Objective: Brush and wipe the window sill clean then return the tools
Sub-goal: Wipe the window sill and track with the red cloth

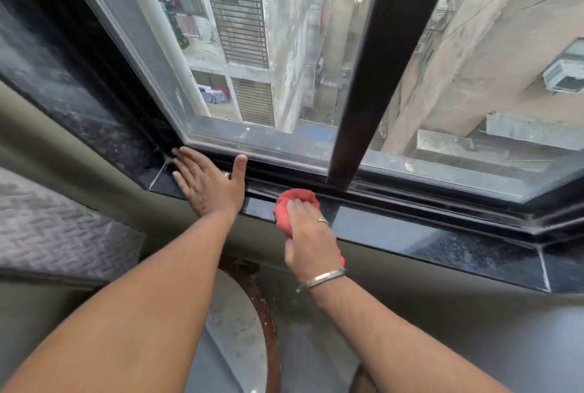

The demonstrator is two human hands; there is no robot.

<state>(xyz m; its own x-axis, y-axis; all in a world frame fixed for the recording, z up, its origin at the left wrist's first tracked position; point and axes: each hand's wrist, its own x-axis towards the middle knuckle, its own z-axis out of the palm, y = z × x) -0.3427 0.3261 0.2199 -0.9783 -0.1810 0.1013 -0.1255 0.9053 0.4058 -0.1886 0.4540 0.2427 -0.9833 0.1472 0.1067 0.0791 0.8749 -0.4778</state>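
The black stone window sill (426, 240) runs from the left corner to the right edge, speckled with dust. My right hand (308, 234) presses a bunched red cloth (295, 199) onto the sill near its middle, just below the dark window track (410, 196). My left hand (207, 182) lies flat with fingers spread on the sill's left end by the corner of the frame, holding nothing. No brush is in view.
A black vertical window bar (363, 76) rises from the track right behind the cloth. The glass pane (252, 60) shows buildings outside. Below the sill curves a dark wooden chair back (268, 323). A grey patterned surface (57, 234) is at the left.
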